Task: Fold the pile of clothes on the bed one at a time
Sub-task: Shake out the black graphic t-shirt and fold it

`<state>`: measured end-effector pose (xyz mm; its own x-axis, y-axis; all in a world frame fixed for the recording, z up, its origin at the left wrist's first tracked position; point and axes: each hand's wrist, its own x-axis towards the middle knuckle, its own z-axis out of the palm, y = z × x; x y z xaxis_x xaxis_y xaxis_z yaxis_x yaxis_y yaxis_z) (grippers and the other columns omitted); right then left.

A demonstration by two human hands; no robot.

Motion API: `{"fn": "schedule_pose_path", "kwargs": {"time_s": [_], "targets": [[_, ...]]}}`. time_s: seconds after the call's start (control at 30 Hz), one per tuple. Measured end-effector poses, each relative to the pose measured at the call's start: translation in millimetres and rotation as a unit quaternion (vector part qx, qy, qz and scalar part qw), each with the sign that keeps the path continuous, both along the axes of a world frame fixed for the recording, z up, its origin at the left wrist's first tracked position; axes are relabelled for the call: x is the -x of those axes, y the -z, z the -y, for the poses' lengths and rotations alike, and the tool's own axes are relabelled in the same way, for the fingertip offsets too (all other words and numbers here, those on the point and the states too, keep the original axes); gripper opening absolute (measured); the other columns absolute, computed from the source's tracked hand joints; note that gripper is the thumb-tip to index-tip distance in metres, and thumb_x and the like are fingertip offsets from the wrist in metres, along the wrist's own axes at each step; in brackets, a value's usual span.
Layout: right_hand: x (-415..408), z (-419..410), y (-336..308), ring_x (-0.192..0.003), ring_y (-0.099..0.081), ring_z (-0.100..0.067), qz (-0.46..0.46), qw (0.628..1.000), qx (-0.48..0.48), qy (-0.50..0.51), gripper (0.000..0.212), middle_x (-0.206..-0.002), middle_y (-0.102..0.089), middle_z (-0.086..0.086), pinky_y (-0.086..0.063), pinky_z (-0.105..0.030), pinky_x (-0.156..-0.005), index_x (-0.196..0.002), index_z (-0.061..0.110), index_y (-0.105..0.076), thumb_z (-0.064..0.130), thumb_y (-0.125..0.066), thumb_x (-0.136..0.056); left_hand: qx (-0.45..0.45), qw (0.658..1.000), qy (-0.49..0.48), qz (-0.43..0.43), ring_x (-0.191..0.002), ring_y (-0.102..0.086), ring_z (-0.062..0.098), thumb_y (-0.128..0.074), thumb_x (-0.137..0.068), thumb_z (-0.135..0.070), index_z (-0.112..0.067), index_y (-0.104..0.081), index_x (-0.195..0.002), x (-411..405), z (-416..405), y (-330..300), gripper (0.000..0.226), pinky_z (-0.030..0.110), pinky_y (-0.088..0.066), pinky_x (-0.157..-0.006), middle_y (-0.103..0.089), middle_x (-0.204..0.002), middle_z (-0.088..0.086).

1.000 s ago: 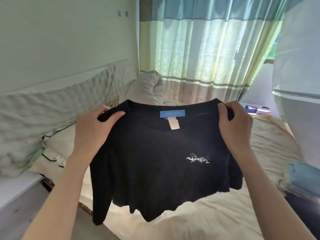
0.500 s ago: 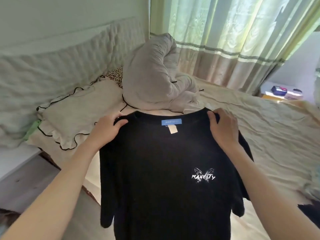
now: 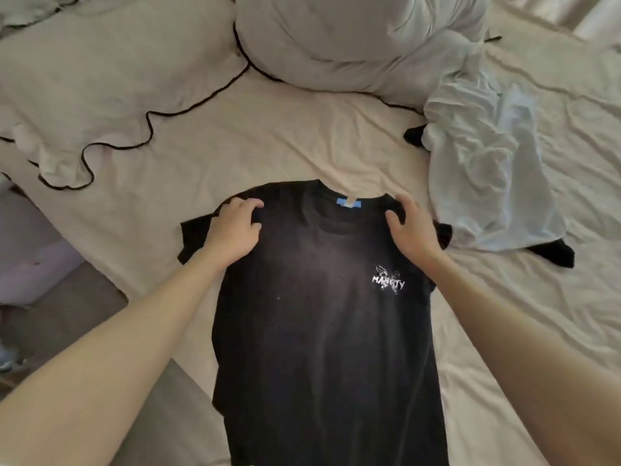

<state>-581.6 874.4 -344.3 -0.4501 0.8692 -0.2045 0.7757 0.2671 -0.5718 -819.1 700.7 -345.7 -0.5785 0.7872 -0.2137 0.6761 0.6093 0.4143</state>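
A black T-shirt (image 3: 319,314) with a small white chest logo and a blue neck label lies front up on the cream bed sheet (image 3: 268,136), its hem running off the near edge. My left hand (image 3: 235,230) grips the shirt's left shoulder, fingers curled into the fabric. At the other shoulder my right hand (image 3: 411,230) holds the cloth between thumb and fingers. To the right, a crumpled white garment (image 3: 487,163) lies over a black one (image 3: 554,253).
A rumpled grey duvet (image 3: 353,35) sits at the head of the bed. A cream pillow with black piping (image 3: 100,79) lies at the upper left. The bed's edge and the floor (image 3: 67,297) are at the lower left.
The shirt came down from hanging in the air to lying on the sheet. Both hands lowered with it, and my view tilted down onto the bed.
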Motion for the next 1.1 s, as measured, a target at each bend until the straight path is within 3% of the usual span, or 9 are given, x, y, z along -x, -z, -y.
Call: {"fn": "schedule_pose_path", "kwargs": {"time_s": [0.2,0.3,0.43,0.53,0.63,0.7,0.83,1.0,1.1], "targets": [[1,79,74,-0.146,-0.014,-0.020,0.127,0.987,0.008,-0.101,0.054,-0.156,-0.024,-0.002,-0.014,-0.044,-0.119,-0.149,0.021,-0.027,0.036,-0.041,-0.100,0.094,0.990,-0.107,0.001,-0.137,-0.026,0.032,-0.053,-0.094,-0.026,-0.017,-0.030,-0.144,16,59,72,0.056,0.051,-0.031,-0.107,-0.026,-0.151,0.011],[20,107,97,-0.147,-0.005,-0.020,0.154,0.972,-0.032,-0.176,0.058,-0.159,-0.015,0.000,-0.006,-0.047,-0.117,-0.150,0.025,-0.020,0.044,-0.037,-0.099,0.042,0.983,-0.176,-0.014,-0.139,-0.020,0.034,-0.046,-0.097,-0.031,-0.013,-0.024,-0.146,50,69,89,0.057,0.052,-0.024,-0.108,-0.020,-0.153,0.014],[52,139,126,-0.147,-0.003,-0.023,0.169,0.958,-0.062,-0.222,0.063,-0.159,-0.011,-0.002,-0.003,-0.053,-0.115,-0.151,0.028,-0.016,0.054,-0.030,-0.095,-0.103,0.948,-0.272,0.131,-0.135,-0.034,0.026,-0.037,-0.101,-0.025,-0.009,-0.027,-0.146,101,63,106,0.049,0.037,-0.030,-0.111,-0.033,-0.148,0.012],[67,156,147,-0.147,0.006,-0.025,0.216,0.952,-0.045,-0.213,0.069,-0.160,-0.002,-0.001,0.002,-0.053,-0.115,-0.151,0.031,-0.009,0.061,-0.013,-0.090,-0.111,0.951,-0.239,0.162,-0.116,-0.051,0.022,-0.050,-0.096,-0.020,-0.009,-0.047,-0.134,130,56,111,0.039,0.026,-0.041,-0.093,-0.050,-0.131,0.013],[68,160,159,-0.146,0.010,-0.026,0.247,0.944,-0.061,-0.210,0.071,-0.160,0.002,-0.001,0.006,-0.053,-0.114,-0.151,0.031,-0.004,0.062,-0.005,-0.087,-0.052,0.986,-0.123,0.096,-0.098,-0.056,0.020,-0.060,-0.090,-0.016,-0.004,-0.065,-0.110,140,55,116,0.024,0.024,-0.038,-0.079,-0.063,-0.105,0.008],[67,160,161,-0.146,0.010,-0.025,0.252,0.943,-0.063,-0.208,0.070,-0.160,0.003,-0.001,0.006,-0.053,-0.114,-0.151,0.031,-0.003,0.062,-0.006,-0.088,-0.078,0.981,-0.151,0.094,-0.092,-0.054,0.019,-0.058,-0.092,-0.019,-0.004,-0.066,-0.106,147,57,115,0.022,0.026,-0.038,-0.078,-0.061,-0.098,0.004],[69,161,160,-0.144,0.017,-0.022,0.272,0.938,-0.055,-0.208,0.069,-0.160,0.008,0.001,0.007,-0.052,-0.115,-0.150,0.033,0.005,0.062,-0.005,-0.088,-0.205,0.908,-0.312,0.188,-0.091,-0.058,0.017,-0.058,-0.092,-0.021,-0.011,-0.065,-0.103,166,63,103,0.017,0.036,-0.050,-0.083,-0.064,-0.100,0.006],[72,162,161,-0.138,0.027,-0.020,0.299,0.930,-0.055,-0.206,0.068,-0.158,0.016,0.002,0.010,-0.051,-0.114,-0.141,0.035,0.021,0.064,0.010,-0.081,-0.215,0.919,-0.307,0.122,-0.087,-0.053,0.010,-0.056,-0.092,-0.027,-0.015,-0.057,-0.105,161,68,110,0.018,0.019,-0.046,-0.080,-0.056,-0.102,0.000],[72,164,164,-0.139,0.027,-0.021,0.301,0.930,-0.060,-0.200,0.068,-0.156,0.020,0.002,0.011,-0.051,-0.114,-0.141,0.034,0.021,0.064,0.012,-0.080,-0.170,0.968,-0.163,0.084,-0.103,-0.049,0.013,-0.064,-0.086,-0.031,-0.016,-0.063,-0.100,160,75,114,0.020,0.017,-0.041,-0.086,-0.048,-0.119,0.007]]}}
